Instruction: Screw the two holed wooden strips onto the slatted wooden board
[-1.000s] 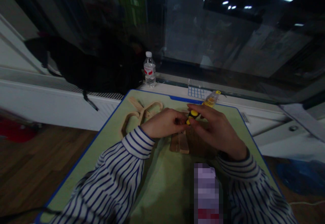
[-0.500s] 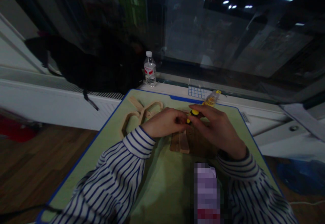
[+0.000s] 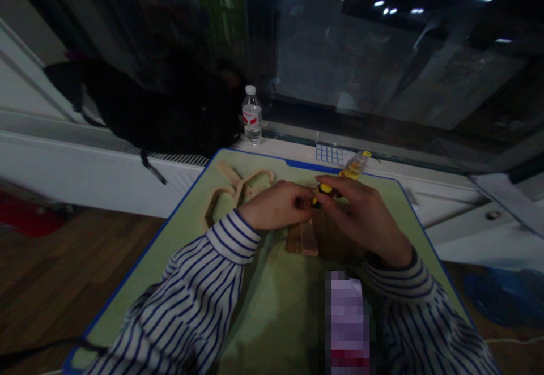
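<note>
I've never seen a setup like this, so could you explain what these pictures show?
There's no machine here: you see a person's two bare hands, through one camera worn on that person's head, looking forward and down. The right hand holds a small yellow-and-black object. The left hand is at its lower end; its grip is hard to make out. Below them is a wooden strip. Curved wooden pieces lie farther left on the green tabletop.

Block [image 3: 310, 242] on board [image 3: 293, 244], loops [image 3: 238, 193] left, bottle [image 3: 252, 119] on sill [image 3: 283, 150] behind
</note>
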`<state>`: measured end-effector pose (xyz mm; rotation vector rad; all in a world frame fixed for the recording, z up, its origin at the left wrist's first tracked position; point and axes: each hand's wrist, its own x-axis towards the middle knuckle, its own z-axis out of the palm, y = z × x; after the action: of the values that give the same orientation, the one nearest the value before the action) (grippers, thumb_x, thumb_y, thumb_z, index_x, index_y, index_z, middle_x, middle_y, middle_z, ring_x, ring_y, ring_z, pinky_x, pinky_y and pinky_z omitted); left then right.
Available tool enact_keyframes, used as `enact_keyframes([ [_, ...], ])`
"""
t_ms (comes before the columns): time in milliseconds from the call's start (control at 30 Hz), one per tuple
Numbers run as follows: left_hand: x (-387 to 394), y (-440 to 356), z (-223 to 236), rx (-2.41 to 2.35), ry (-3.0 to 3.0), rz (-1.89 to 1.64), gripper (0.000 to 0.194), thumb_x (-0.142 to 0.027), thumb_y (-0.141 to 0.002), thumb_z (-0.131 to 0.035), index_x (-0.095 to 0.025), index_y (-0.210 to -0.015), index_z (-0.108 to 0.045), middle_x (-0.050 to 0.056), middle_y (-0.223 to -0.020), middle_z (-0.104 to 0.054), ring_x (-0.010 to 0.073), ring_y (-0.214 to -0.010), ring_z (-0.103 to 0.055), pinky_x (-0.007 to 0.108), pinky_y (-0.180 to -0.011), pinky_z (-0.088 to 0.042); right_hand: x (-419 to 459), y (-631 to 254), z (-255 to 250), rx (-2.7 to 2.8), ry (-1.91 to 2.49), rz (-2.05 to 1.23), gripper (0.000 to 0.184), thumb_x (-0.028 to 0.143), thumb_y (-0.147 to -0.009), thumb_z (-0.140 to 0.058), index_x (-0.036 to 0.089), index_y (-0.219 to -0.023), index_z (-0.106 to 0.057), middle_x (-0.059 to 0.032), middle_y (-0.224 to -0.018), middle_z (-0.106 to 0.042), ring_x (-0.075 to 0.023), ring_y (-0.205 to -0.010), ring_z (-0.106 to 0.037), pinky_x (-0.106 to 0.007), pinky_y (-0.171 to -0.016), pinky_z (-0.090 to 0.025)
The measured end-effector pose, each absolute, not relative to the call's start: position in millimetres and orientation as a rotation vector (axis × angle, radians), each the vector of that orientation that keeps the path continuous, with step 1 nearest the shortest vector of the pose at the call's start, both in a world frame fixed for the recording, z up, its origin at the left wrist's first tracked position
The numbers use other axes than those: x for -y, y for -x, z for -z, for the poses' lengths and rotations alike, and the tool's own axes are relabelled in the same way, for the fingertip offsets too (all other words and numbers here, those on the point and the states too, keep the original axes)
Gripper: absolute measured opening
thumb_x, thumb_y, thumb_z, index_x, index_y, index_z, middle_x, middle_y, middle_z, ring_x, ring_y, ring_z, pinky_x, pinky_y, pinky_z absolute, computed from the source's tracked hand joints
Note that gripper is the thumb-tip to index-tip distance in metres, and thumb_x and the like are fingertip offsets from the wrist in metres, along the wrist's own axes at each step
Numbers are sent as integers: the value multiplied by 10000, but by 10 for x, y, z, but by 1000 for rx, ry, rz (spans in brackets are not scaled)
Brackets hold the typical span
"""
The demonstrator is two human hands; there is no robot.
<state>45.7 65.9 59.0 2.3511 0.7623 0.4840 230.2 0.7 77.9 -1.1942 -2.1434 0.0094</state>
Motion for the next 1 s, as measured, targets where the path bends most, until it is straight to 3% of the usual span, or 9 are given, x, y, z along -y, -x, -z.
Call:
enact_keyframes([
  [267, -681, -465, -564, -767, -2338, -500, 183, -304, -806, -605, -180, -908, -692, -6, -757, -687, 128, -683, -596, 214, -622, -403, -17, -2259, -761, 2107, 1241, 39, 303, 333, -900, -566, 146, -1131, -618, -82, -993, -719, -176, -891, -677, -317, -816, -550],
  [467, -672, -452, -588, -760, -2363, -479, 178, -292, -813, -579, -167, -862, -696, -8, -726, -677, 119, -655, -584, 209, -596, -386, 19, -2265, -798, 2146, 1210, -14, 356, 302, -899, -552, 153, -1222, -571, -100, -1107, -698, -194, -995, -657, -356, -873, -535],
  [1000, -668, -467, -556, -775, -2294, -517, 166, -252, -805, -610, -183, -926, -699, -3, -772, -696, 126, -695, -599, 216, -644, -423, -21, -2266, -779, 2058, 1258, 16, 253, 332, -895, -572, 172, -1084, -619, -63, -919, -721, -170, -787, -678, -305, -729, -550],
])
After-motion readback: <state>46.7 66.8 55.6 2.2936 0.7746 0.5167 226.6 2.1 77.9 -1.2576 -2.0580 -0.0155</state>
